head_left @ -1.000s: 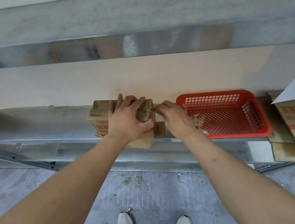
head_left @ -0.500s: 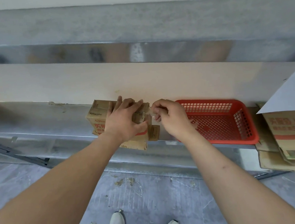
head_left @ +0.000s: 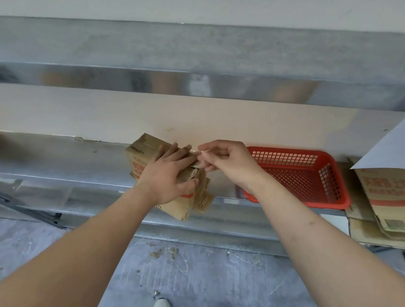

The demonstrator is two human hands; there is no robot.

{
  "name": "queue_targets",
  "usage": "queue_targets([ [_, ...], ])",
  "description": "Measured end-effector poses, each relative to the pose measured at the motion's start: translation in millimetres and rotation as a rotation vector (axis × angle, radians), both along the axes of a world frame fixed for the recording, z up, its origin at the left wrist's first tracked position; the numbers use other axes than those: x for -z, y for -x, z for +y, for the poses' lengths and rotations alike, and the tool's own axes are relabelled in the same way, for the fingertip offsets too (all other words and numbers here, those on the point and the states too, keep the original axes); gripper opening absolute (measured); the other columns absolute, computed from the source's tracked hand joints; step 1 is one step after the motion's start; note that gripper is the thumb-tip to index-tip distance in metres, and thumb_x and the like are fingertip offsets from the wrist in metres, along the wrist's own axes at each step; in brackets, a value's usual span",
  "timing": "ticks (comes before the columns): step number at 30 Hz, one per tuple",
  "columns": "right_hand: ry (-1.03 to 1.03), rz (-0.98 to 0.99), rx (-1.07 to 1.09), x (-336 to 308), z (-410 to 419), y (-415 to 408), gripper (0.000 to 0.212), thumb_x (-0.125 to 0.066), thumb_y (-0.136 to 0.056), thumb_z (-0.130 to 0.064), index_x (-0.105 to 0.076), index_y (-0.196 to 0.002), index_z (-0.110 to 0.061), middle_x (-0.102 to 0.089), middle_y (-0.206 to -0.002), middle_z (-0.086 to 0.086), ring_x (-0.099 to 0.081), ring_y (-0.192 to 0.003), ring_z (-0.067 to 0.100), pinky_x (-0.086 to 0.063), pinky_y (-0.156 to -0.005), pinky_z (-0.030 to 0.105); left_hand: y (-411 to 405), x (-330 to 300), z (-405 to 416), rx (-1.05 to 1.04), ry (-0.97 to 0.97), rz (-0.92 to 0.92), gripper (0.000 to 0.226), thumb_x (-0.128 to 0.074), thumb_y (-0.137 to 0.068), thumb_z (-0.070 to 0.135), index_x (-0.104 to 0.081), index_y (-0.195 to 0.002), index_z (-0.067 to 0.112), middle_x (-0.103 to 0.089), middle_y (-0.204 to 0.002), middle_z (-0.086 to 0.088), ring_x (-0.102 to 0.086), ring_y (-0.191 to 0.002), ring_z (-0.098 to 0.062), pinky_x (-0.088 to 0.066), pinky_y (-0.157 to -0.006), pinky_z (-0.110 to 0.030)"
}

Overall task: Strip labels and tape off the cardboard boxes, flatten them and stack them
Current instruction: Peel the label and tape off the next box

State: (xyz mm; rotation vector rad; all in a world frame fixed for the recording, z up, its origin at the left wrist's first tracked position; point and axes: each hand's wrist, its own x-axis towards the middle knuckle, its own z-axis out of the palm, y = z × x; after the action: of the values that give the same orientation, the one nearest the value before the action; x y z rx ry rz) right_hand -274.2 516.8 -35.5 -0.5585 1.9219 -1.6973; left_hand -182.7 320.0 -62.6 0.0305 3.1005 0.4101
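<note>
- the right hand (head_left: 225, 162) pinches a thin strip of clear tape (head_left: 195, 152) between thumb and finger, right at the top edge of the small cardboard box (head_left: 145, 149).
- just beside that pinch, the left hand (head_left: 171, 175) lies flat on the box with fingers spread and presses it down; it is not curled round it.
- the box sits under the left hand on the metal shelf (head_left: 47, 171), tipped, with one corner hanging over the front edge.
- the box looks light and a bit bendy, so it could slide or squash. i think it is best to hold it flat and pull the tape low and slow.
- the tape looks thin and sticky and may snap.
- the box is brown with red print and already crumpled.
- past the pinching hand sits a red basket (head_left: 324, 164), and further out a stack of flat boxes (head_left: 401, 201).
</note>
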Motion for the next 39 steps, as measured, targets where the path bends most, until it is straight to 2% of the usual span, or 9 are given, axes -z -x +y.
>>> queue_targets([
  [7,-0.509,0.378,-0.162,-13,-21,-21,0.010,-0.079,-0.089,-0.022,-0.080,-0.099,-0.025,-0.072,-0.089,-0.017,-0.061,-0.085,-0.006,-0.043,-0.076,0.014,-15,3,-27,0.118,0.017,-0.022,0.088,-0.029,-0.088,0.083,-0.024,-0.162,0.034,-0.005,-0.171,0.005,0.000,-0.158,-0.020,0.006,-0.127,-0.040],
  [11,-0.601,0.351,-0.105,-21,-32,-31,0.010,-0.078,-0.089,-0.013,-0.080,-0.095,-0.021,-0.071,-0.080,-0.014,-0.064,-0.072,-0.004,-0.043,-0.067,0.007,-16,6,-29,0.146,0.059,-0.023,0.090,-0.024,-0.088,0.085,-0.018,-0.163,0.035,-0.001,-0.171,0.005,0.002,-0.158,-0.021,0.005,-0.127,-0.041],
  [17,-0.715,0.335,-0.106,-42,-51,-33,0.015,-0.076,-0.088,-0.006,-0.080,-0.091,-0.020,-0.076,-0.079,-0.004,-0.073,-0.077,0.009,-0.059,-0.078,0.024,-19,5,-32,0.170,0.036,-0.002,0.081,-0.038,-0.091,0.079,-0.028,-0.159,0.036,-0.010,-0.171,0.003,-0.001,-0.158,-0.021,0.004,-0.127,-0.039],
  [22,-0.721,0.536,-0.017,-42,-57,-40,0.022,-0.065,-0.093,-0.007,-0.078,-0.103,-0.020,-0.066,-0.086,-0.010,-0.061,-0.082,0.009,-0.048,-0.079,0.023,-15,8,-42,0.216,-0.073,0.031,0.091,-0.041,-0.082,0.079,-0.026,-0.160,0.037,-0.025,-0.168,0.003,-0.009,-0.157,-0.022,0.001,-0.126,-0.040],
  [27,-0.734,0.555,-0.105,-36,-60,-40,0.005,-0.074,-0.093,-0.019,-0.079,-0.093,-0.019,-0.058,-0.100,0.000,-0.056,-0.094,0.015,-0.040,-0.084,0.025,-19,2,-56,0.236,-0.108,0.041,0.104,-0.062,-0.082,0.073,-0.026,-0.161,0.015,-0.023,-0.168,-0.005,-0.011,-0.157,-0.018,0.013,-0.122,-0.026],
  [32,-0.708,0.418,-0.145,-24,-51,-39,0.009,-0.072,-0.096,-0.028,-0.070,-0.090,-0.022,-0.064,-0.117,-0.002,-0.058,-0.113,0.015,-0.041,-0.093,0.029,-29,0,-55,-0.117,0.011,0.104,0.139,-0.048,-0.053,0.102,-0.018,-0.159,0.016,-0.012,-0.165,-0.019,0.003,-0.156,-0.035,0.010,-0.124,-0.054],
  [35,-0.685,0.343,-0.156,-27,-47,-41,0.012,-0.066,-0.100,-0.029,-0.065,-0.089,-0.024,-0.070,-0.106,-0.010,-0.065,-0.099,0.008,-0.045,-0.081,0.028,-39,-3,-49,-0.381,-0.071,0.025,0.151,-0.052,-0.044,0.104,-0.007,-0.158,0.016,-0.012,-0.156,-0.024,-0.017,-0.147,-0.048,-0.018,-0.121,-0.056],
  [37,-0.705,0.394,-0.202,-30,-45,-42,0.014,-0.068,-0.098,-0.030,-0.064,-0.085,-0.027,-0.067,-0.102,-0.014,-0.063,-0.093,0.003,-0.045,-0.076,0.027,-45,-1,-46,-0.389,-0.302,-0.068,0.149,-0.068,-0.046,0.095,0.000,-0.158,0.023,-0.022,-0.145,-0.015,-0.046,-0.129,-0.042,-0.042,-0.111,-0.049],
  [39,-0.737,0.454,-0.270,-33,-42,-43,0.015,-0.071,-0.095,-0.034,-0.066,-0.082,-0.029,-0.063,-0.101,-0.012,-0.062,-0.092,0.006,-0.047,-0.077,0.027,-51,-3,-40,-0.315,-0.451,-0.117,0.146,-0.078,-0.051,0.084,0.005,-0.159,0.032,-0.035,-0.137,-0.008,-0.055,-0.117,-0.027,-0.051,-0.102,-0.042],
])
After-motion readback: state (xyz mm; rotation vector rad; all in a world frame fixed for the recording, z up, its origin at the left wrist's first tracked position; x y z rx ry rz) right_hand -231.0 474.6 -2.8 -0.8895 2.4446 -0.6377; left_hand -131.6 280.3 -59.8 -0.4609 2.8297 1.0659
